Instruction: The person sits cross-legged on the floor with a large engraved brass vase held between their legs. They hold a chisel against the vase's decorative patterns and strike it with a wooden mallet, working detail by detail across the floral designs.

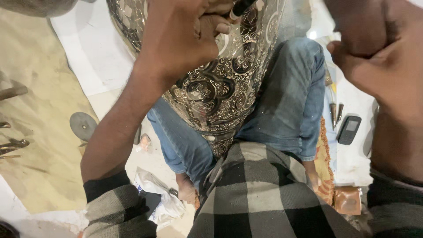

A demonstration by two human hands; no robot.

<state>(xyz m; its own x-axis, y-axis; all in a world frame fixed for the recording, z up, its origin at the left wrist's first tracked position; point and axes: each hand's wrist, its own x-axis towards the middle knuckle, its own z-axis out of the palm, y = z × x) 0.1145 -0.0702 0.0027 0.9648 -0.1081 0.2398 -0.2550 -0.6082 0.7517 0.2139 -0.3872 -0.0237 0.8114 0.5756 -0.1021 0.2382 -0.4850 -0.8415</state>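
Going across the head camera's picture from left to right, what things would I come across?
Metal tools on the floor → grey round disc → left hand → engraved metal vase → dark phone → right hand.

A small dark handset (348, 129) is lying on the white sheet at the right, its greyish screen facing up and blank; a crumpled white plastic packet (159, 200) with blue print is resting on the floor at lower left
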